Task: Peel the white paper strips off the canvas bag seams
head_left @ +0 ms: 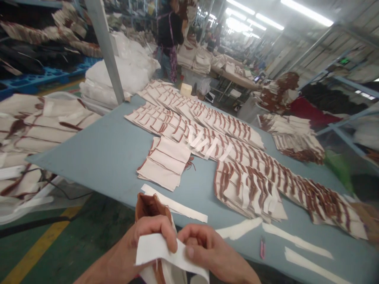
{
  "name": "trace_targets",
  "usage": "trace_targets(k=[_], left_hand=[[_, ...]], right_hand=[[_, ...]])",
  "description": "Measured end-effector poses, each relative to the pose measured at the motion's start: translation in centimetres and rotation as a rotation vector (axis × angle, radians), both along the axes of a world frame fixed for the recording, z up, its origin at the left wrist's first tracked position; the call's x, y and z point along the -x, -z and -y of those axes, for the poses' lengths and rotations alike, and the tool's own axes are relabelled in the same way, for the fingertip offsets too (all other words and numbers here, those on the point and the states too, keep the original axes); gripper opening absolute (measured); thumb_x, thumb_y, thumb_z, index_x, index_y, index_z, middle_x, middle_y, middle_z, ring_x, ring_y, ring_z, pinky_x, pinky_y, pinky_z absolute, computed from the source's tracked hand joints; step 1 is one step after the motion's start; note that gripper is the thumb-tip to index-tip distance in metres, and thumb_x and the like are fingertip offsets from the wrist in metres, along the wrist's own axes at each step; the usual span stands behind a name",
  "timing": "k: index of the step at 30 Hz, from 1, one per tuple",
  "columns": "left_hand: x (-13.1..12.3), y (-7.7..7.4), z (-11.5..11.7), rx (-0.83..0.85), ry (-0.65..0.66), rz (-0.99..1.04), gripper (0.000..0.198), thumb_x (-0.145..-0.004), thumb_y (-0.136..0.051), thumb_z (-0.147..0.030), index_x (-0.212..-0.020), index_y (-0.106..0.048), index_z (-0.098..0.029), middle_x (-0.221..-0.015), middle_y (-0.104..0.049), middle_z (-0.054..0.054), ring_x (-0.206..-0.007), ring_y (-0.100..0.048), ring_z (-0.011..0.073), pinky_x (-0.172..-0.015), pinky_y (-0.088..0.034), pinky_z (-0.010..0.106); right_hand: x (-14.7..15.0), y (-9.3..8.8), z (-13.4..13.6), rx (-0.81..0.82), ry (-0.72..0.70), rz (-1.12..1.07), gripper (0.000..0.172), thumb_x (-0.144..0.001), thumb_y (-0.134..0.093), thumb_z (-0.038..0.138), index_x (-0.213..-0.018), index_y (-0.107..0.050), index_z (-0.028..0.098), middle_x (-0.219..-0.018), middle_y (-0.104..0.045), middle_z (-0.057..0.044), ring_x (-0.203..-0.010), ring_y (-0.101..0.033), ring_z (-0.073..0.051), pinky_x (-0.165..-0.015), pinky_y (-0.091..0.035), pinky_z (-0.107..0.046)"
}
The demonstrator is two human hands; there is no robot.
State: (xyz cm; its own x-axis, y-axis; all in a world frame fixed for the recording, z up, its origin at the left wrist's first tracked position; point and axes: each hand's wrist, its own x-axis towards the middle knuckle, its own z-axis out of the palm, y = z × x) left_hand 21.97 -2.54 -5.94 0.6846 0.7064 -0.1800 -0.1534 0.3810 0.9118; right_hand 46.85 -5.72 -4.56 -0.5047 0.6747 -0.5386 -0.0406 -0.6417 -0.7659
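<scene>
Head view: a blue-grey table [109, 146] seen from its near edge, with both hands low in the centre.
Left hand [142, 244]: fingers curled shut over the top edge of a white strip [166, 254], fingertips pressing it down.
Right hand [211, 252]: thumb flat on the same strip and the other fingers folded in, so it also has a closed grip.
White strip: stretched between the two hands, off the table, just in front of its near edge.
Brown piece [149, 207]: upright behind the left hand and touching it. Whether it is an open pouch, and what it holds, cannot be told.
Near edge: runs on a slant from the left corner down to the lower right, and the hands sit just outside it.
Open room: a wide bare patch on the left half of the table, and a narrower bare band along the near edge.
Loose strips [174, 204]: several lie flat in that band, apart from one another.
Small red item [262, 248]: lies between two strips, too small to identify.
Stack [164, 161]: cream folded pieces, near the table's middle.
Rows [213, 122]: overlapping cream pieces with brown trim, running to the far and right edges.
Fanned pile [248, 189]: lies just beside the rows, on their near side.
Post [105, 51]: stands at the far left edge.
White sacks [124, 67]: bulging, behind the post, contents hidden.
Blue pallets [44, 75]: far left, loaded with dark material.
Floor [89, 236]: green with a yellow line, below the left corner.
Person [168, 35]: stands well beyond the far end.
</scene>
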Motion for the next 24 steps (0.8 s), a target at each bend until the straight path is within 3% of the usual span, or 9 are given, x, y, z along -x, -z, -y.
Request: trace_targets(k=[3, 6, 10, 13, 16, 17, 20, 22, 24], left_hand=[[-0.2, -1.1, -0.1, -0.083, -0.089, -0.110, 0.056, -0.094, -0.077, -0.075, -0.084, -0.081, -0.019, -0.077, -0.064, 0.002, -0.070, -0.054, 0.0160, -0.062, -0.040, 0.023], [-0.7, -2.2, 0.0, -0.017, -0.221, -0.188, 0.046, -0.090, -0.083, -0.066, -0.083, -0.082, -0.021, -0.075, -0.066, 0.000, -0.068, -0.054, 0.0163, -0.064, -0.043, 0.023], [-1.4, -3.0, 0.4, 0.073, -0.403, -0.311, 0.036, -0.083, -0.086, -0.057, -0.083, -0.083, -0.022, -0.079, -0.072, 0.001, -0.073, -0.061, 0.0197, -0.068, -0.050, 0.024], [-1.5, -2.9, 0.7, 0.124, -0.436, -0.391, 0.035, -0.076, -0.089, -0.056, -0.088, -0.087, -0.022, -0.082, -0.077, 0.002, -0.074, -0.065, 0.0220, -0.066, -0.054, 0.025], [-1.2, -2.8, 0.9, 0.093, -0.417, -0.402, 0.037, -0.078, -0.088, -0.056, -0.096, -0.090, -0.024, -0.082, -0.078, 0.001, -0.079, -0.069, 0.0244, -0.076, -0.059, 0.027], [-1.0, -2.7, 1.0, 0.072, -0.405, -0.399, 0.038, -0.080, -0.086, -0.057, -0.099, -0.090, -0.024, -0.083, -0.079, 0.002, -0.081, -0.070, 0.0250, -0.079, -0.060, 0.028], [0.0, -2.4, 1.5, 0.007, -0.368, -0.463, 0.041, -0.084, -0.082, -0.059, -0.108, -0.090, -0.027, -0.091, -0.083, 0.002, -0.087, -0.074, 0.0270, -0.080, -0.062, 0.028], [0.9, -2.1, 1.9, -0.051, -0.373, -0.549, 0.041, -0.084, -0.081, -0.060, -0.111, -0.090, -0.029, -0.104, -0.087, 0.003, -0.103, -0.077, 0.0302, -0.091, -0.063, 0.029], [1.6, -1.7, 2.4, -0.077, -0.393, -0.594, 0.042, -0.086, -0.080, -0.059, -0.116, -0.089, -0.031, -0.122, -0.087, 0.004, -0.119, -0.077, 0.0324, -0.103, -0.061, 0.030]], right_hand=[[-0.1, -0.3, -0.3, -0.291, 0.202, 0.389, 0.056, -0.093, -0.080, 0.073, -0.113, -0.075, 0.020, -0.077, -0.060, 0.003, -0.069, -0.049, -0.014, -0.064, -0.039, -0.026], [0.5, -1.4, 0.2, -0.648, 0.433, 0.654, 0.036, -0.097, -0.080, 0.052, -0.121, -0.076, 0.025, -0.107, -0.075, -0.003, -0.096, -0.065, -0.021, -0.090, -0.053, -0.031], [3.5, -2.6, 0.6, -0.925, 0.419, 0.557, 0.042, -0.091, -0.084, 0.028, -0.131, -0.073, 0.033, -0.135, -0.076, -0.001, -0.124, -0.070, -0.021, -0.110, -0.052, -0.028], [6.4, -2.7, -0.2, -1.010, 0.459, 0.476, 0.032, -0.089, -0.079, 0.013, -0.117, -0.073, 0.028, -0.120, -0.079, -0.001, -0.115, -0.073, -0.018, -0.104, -0.054, -0.026], [8.3, -1.8, -1.1, -0.979, 0.500, 0.381, 0.009, -0.097, -0.072, 0.015, -0.098, -0.073, 0.024, -0.107, -0.079, -0.002, -0.104, -0.074, -0.017, -0.096, -0.055, -0.027], [8.8, -1.3, -1.2, -0.924, 0.528, 0.342, 0.008, -0.100, -0.070, 0.019, -0.094, -0.073, 0.023, -0.105, -0.079, -0.003, -0.101, -0.073, -0.018, -0.094, -0.055, -0.028], [9.7, 0.5, -1.0, -0.606, 0.673, 0.162, 0.027, -0.108, -0.070, 0.044, -0.094, -0.073, 0.022, -0.091, -0.076, -0.002, -0.084, -0.069, -0.017, -0.080, -0.054, -0.029], [10.3, 2.0, -0.5, -0.379, 0.790, 0.029, 0.043, -0.104, -0.074, 0.062, -0.093, -0.072, 0.021, -0.082, -0.072, 0.000, -0.071, -0.062, -0.015, -0.068, -0.050, -0.027], [10.9, 3.4, 0.1, -0.254, 0.880, -0.056, 0.053, -0.099, -0.077, 0.071, -0.087, -0.070, 0.020, -0.075, -0.067, 0.002, -0.065, -0.055, -0.013, -0.066, -0.047, -0.025]])
